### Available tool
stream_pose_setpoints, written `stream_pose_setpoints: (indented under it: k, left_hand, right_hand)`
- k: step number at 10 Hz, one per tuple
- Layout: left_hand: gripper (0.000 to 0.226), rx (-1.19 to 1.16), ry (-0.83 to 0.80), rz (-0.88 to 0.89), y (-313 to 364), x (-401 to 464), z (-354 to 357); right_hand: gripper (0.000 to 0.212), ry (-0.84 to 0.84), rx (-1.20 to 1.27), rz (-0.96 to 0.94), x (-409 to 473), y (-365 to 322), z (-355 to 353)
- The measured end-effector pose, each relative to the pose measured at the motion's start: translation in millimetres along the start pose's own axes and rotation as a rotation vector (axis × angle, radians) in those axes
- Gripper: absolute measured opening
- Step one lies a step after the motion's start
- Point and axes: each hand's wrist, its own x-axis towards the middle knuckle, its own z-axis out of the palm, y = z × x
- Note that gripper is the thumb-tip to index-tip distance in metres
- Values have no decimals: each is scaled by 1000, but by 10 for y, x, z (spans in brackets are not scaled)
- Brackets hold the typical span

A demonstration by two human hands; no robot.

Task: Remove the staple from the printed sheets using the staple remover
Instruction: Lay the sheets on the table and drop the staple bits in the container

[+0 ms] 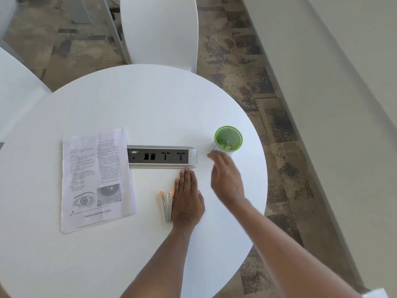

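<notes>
The printed sheets (96,179) lie flat on the left half of the round white table (133,104), with an eye drawing near their bottom. A silver staple remover (167,206) with orange tips lies to the right of the sheets. My left hand (187,201) rests flat on the table, its edge touching the remover's right side, fingers together and holding nothing. My right hand (225,179) hovers, blurred, just below a green mesh cup (228,138), fingers spread and empty.
A silver and black power socket strip (161,157) is set into the table's middle, its left end under the sheets. White chairs stand at the far side (159,29) and the left (15,82). The table's edge curves close to the cup.
</notes>
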Motion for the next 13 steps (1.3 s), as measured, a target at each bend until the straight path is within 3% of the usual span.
stream_pose_setpoints:
  k: [2, 3, 7, 13]
  left_hand:
    - [66, 28, -15, 38, -58, 17, 70]
    - [64, 65, -13, 89, -113, 37, 90]
    - [65, 103, -49, 110, -125, 47, 70]
    - [64, 70, -34, 106, -90, 32, -19]
  right_hand:
    - [60, -402, -159, 200, -528, 182, 431]
    - [60, -461, -186, 184, -613, 210, 498]
    - [62, -401, -314, 168, -750, 281, 715]
    - [61, -386, -298, 171, -718, 232, 671]
